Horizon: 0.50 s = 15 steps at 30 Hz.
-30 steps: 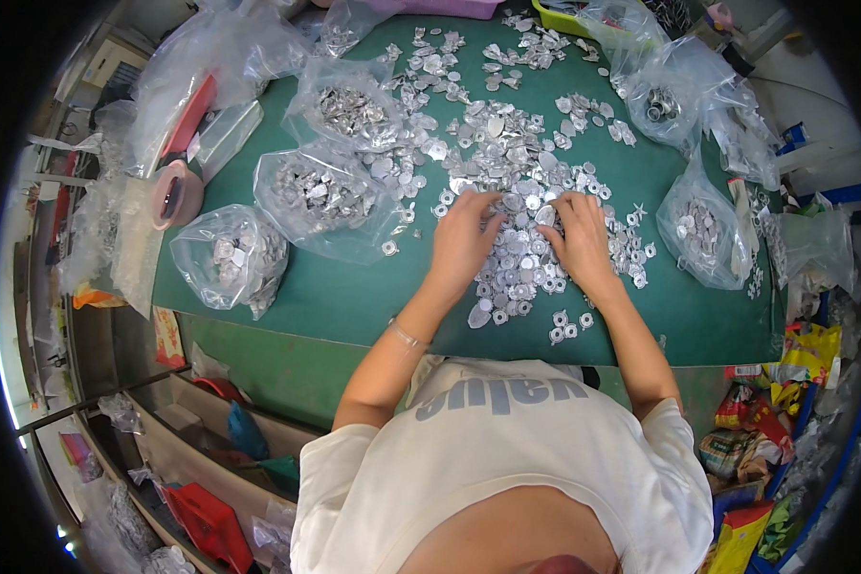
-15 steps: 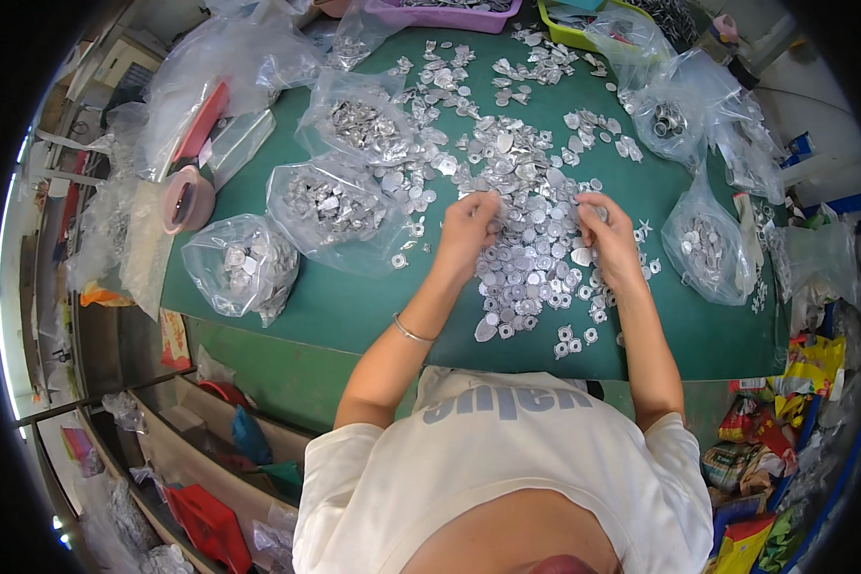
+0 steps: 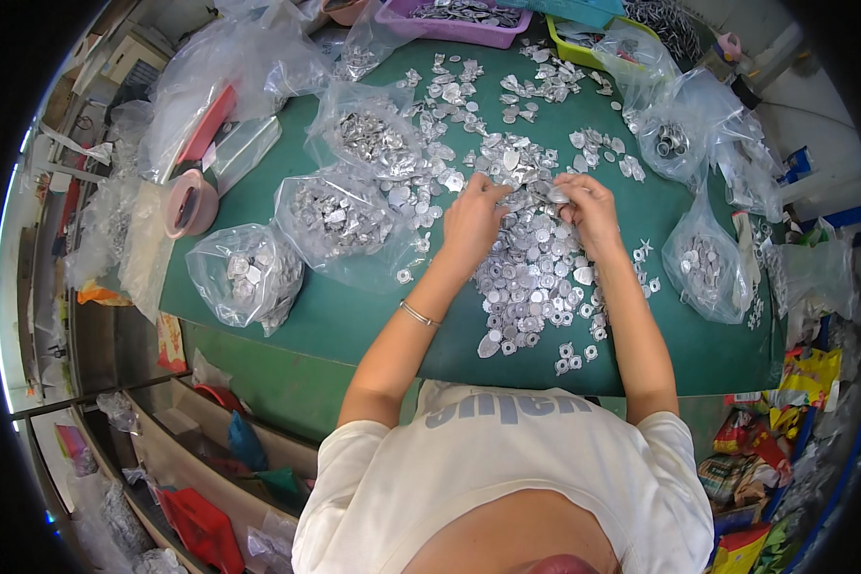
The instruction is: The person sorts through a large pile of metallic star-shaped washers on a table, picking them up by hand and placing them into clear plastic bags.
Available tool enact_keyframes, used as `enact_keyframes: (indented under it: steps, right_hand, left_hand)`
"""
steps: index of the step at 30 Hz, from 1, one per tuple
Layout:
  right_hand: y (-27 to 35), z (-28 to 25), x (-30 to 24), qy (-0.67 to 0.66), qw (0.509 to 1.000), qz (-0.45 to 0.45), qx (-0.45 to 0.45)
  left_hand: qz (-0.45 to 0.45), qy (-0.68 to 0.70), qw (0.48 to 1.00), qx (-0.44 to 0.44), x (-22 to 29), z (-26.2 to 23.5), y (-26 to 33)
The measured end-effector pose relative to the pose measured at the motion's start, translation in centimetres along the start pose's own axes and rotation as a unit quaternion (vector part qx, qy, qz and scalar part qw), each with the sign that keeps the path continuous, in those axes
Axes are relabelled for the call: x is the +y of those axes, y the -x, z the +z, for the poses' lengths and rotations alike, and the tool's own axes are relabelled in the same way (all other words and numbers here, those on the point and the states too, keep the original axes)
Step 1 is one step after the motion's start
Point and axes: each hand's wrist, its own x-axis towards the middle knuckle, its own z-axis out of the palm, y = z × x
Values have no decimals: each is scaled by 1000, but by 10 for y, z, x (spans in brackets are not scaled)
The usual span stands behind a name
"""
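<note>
A loose heap of small silver metal pieces (image 3: 529,277), many round and disc-like, spreads over the green table in front of me. My left hand (image 3: 474,222) is at the heap's left upper side, fingers curled together at the pieces; what they hold, if anything, is too small to make out. Across from it, my right hand (image 3: 590,210) pinches a flat silver metal piece (image 3: 557,195) between thumb and fingers above the heap. A few ring-shaped pieces (image 3: 566,359) lie apart near the front edge.
Clear plastic bags of silver pieces (image 3: 340,215) stand on the left, with another bag (image 3: 706,253) at the right. A pink cup (image 3: 191,203) sits at the table's left edge. Purple (image 3: 450,26) and lime-green (image 3: 576,50) baskets are at the back. More pieces (image 3: 450,91) lie scattered farther back.
My right hand has moved left and slightly up, closer to my left hand, and now shows a silver piece in its fingers. My left hand has shifted slightly. The whole view has moved a little.
</note>
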Motion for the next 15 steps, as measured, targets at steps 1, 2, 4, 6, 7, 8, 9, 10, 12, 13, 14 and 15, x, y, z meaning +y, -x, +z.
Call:
enact_keyframes:
  steps: [1, 2, 4, 6, 7, 8, 9, 10, 12, 13, 14, 15]
  right_hand:
    - [2, -3, -2, -133, 990, 36, -13]
    - [3, -6, -4, -264, 962, 71, -26]
    - [5, -11, 0, -263, 958, 111, -37]
    - [9, -8, 0, -184, 973, 131, -55]
    - [14, -4, -3, -92, 987, 117, -64]
    - [17, 3, -2, 84, 994, 39, -56]
    - [20, 10, 0, 254, 965, -41, -46]
    - [23, 18, 2, 416, 901, -119, -35]
    - [26, 27, 6, 516, 836, -185, -24]
    - [27, 28, 8, 537, 821, -193, -30]
    - [28, 29, 10, 557, 806, -200, -36]
    - [28, 28, 2, 556, 815, -154, -54]
  left_hand:
    - [29, -23, 999, -2, 0, 1, -1]
    - [30, -24, 999, -8, -1, 2, -2]
    - [36, -28, 999, -24, -1, 4, -5]
    - [18, 0, 1000, -24, -5, 4, -3]
    - [9, 13, 1000, -25, -8, 3, -2]
    - [-3, 22, 1000, -10, -10, 1, -1]
    - [-14, 29, 999, 3, -13, -1, 1]
    - [-26, 37, 999, 17, -15, -2, 2]
    - [-54, 22, 997, 50, -20, -2, 3]
    - [-68, 15, 995, 67, -22, -3, 4]
    - [-60, 4, 996, 62, -24, -5, 6]
    - [-52, -7, 997, 59, -26, -8, 8]
